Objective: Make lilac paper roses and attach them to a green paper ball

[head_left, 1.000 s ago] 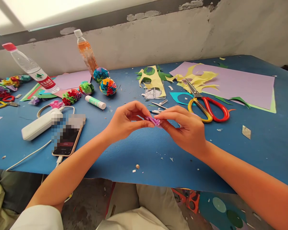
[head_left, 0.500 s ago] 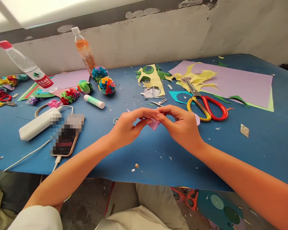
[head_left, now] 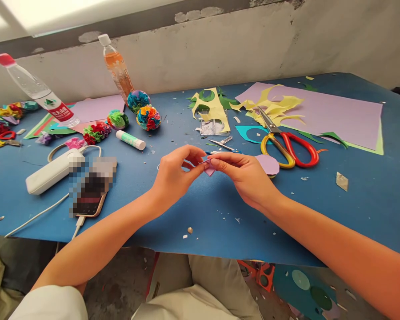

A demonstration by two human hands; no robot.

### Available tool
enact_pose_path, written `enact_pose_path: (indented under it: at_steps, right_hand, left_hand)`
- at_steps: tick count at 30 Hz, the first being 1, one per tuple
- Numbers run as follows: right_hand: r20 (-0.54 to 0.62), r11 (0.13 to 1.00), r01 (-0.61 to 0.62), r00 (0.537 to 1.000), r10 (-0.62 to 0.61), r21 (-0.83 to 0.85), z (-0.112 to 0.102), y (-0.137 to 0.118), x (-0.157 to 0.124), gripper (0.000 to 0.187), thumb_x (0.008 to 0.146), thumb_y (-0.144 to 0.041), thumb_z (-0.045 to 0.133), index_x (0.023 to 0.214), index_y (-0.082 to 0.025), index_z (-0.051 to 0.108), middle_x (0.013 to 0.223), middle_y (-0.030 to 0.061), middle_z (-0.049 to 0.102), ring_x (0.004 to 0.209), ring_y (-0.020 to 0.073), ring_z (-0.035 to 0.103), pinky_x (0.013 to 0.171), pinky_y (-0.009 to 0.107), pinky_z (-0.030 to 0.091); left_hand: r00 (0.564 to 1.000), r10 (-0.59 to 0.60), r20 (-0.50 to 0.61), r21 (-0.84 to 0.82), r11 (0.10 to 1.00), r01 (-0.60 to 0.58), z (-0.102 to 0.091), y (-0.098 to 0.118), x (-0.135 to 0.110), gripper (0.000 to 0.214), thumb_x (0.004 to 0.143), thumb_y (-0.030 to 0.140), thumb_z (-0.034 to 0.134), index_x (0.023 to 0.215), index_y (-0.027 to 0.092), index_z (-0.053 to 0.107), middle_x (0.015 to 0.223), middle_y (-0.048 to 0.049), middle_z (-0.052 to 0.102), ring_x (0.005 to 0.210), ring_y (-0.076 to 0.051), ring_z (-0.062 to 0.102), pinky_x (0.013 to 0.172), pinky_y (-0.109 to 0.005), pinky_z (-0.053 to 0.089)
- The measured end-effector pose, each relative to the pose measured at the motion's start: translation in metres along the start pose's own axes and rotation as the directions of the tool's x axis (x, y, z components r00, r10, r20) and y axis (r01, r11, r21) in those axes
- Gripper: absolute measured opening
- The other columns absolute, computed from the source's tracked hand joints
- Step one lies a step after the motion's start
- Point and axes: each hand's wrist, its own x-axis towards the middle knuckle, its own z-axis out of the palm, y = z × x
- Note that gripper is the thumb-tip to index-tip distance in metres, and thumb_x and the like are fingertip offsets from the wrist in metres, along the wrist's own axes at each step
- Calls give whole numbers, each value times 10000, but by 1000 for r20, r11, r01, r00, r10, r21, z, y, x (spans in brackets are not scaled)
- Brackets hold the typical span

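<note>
Between my two hands is a small piece of folded purple paper [head_left: 210,170], held over the blue table. My left hand [head_left: 178,168] pinches its left side between thumb and forefinger. From the other side my right hand [head_left: 245,173] grips it, thumb on top. Just beyond my right hand lies a round purple paper disc [head_left: 268,164], partly covered by the fingers. Large scissors [head_left: 283,141] with one yellow and one red handle rest to the right of that disc. A small craft knife or blade [head_left: 225,143] lies behind the fingertips, partly hidden.
Ruffled paper balls [head_left: 148,118], a glue stick [head_left: 130,140] and two bottles [head_left: 118,71] stand or lie at back left. A phone [head_left: 95,191] and a white power bank [head_left: 53,171] with cables are near my left arm. Yellow scraps [head_left: 215,109] and purple sheets [head_left: 346,115] lie behind.
My fingers have shifted on the purple paper; the right hand has turned and lowered slightly, showing more of the purple disc behind it. The left fingers have lifted apart from the right ones.
</note>
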Motion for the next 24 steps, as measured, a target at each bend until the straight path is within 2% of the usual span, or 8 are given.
enact_pose_path:
  at_steps: [6, 9, 13, 16, 20, 24]
  right_hand:
    - [-37, 999, -19, 999, 17, -48, -3, -2, 1, 169, 653, -405, 780, 763, -279, 758, 684, -20, 711, 723, 144, 652, 789, 313, 531]
    - [-31, 986, 38, 999, -44, -162, -5, -4, -1, 144, 690, -386, 752, 797, -289, 759, 720, -25, 725, 747, 147, 666, 765, 292, 538]
    - [-5, 898, 166, 983, -184, -408, -7, -10, -2, 111, 753, -330, 681, 805, -268, 757, 818, -15, 741, 811, 169, 679, 768, 290, 541]
    - [14, 832, 209, 972, -236, -514, -8, -12, -3, 132, 754, -308, 660, 827, -250, 753, 833, -6, 742, 817, 181, 681, 746, 286, 544]
    - [39, 786, 230, 966, -255, -574, -8, -13, -3, 125, 769, -304, 639, 802, -239, 740, 784, -7, 732, 761, 165, 670, 700, 266, 531]
    - [87, 794, 239, 969, -231, -559, -8, -10, -3, 140, 785, -328, 619, 779, -234, 723, 763, -2, 717, 736, 161, 650, 697, 274, 516]
  left_hand:
    - [997, 0, 81, 7, 1000, 0, -3, 0, 2, 113, 809, 268, 657, 810, 181, 730, 749, -10, 711, 651, -83, 623, 570, -172, 513]
    - [995, -8, 100, -13, 1000, 9, -4, 0, 4, 114, 791, 271, 677, 767, 174, 731, 714, -6, 708, 616, -81, 608, 584, -187, 520]
    - [987, -67, 143, -35, 997, 73, -5, -2, 5, 163, 775, 318, 685, 757, 158, 717, 692, -9, 702, 601, -91, 612, 548, -190, 518]
    - [976, -115, 187, -59, 990, 128, -5, -1, 6, 192, 780, 340, 667, 769, 153, 707, 700, -13, 705, 602, -100, 621, 518, -187, 519]
    - [970, -128, 206, -54, 988, 141, -4, 0, 7, 154, 764, 295, 666, 735, 148, 699, 676, -7, 702, 600, -98, 615, 514, -182, 514]
    - [977, -111, 181, -5, 993, 114, -3, 1, 6, 81, 719, 219, 688, 677, 149, 690, 633, 7, 691, 576, -89, 603, 558, -198, 509]
